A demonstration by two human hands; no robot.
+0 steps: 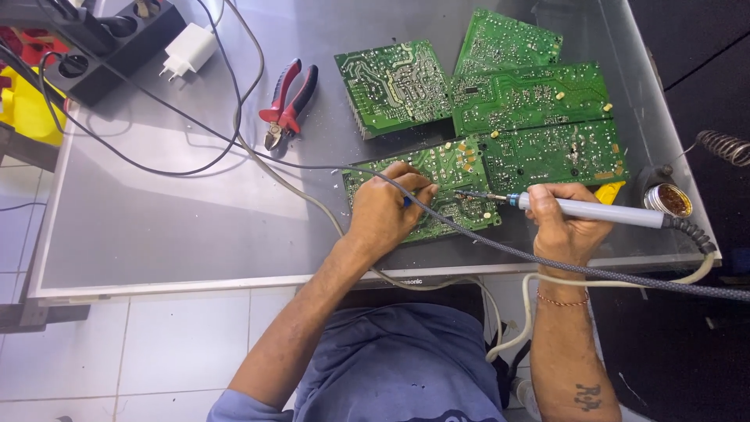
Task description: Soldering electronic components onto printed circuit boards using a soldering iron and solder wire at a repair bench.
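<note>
Two hands working over a green circuit board at the centre of the frame.

The right hand (564,227) is closing around a pale blue, pen-shaped soldering iron (590,209), its metal tip pointing left and touching the green rectangular circuit board (453,184). The left hand (387,209) is resting knuckles-up on the board's left part, fingers curling and pinching something small and blue; what it is I cannot tell. Four more green boards (531,98) are lying just above, reaching the grey tabletop's (172,211) right edge. Open grey surface is stretching left. Red-handled pliers (287,105) are lying upper centre-left, a black power strip (109,43) in the upper left corner.
</note>
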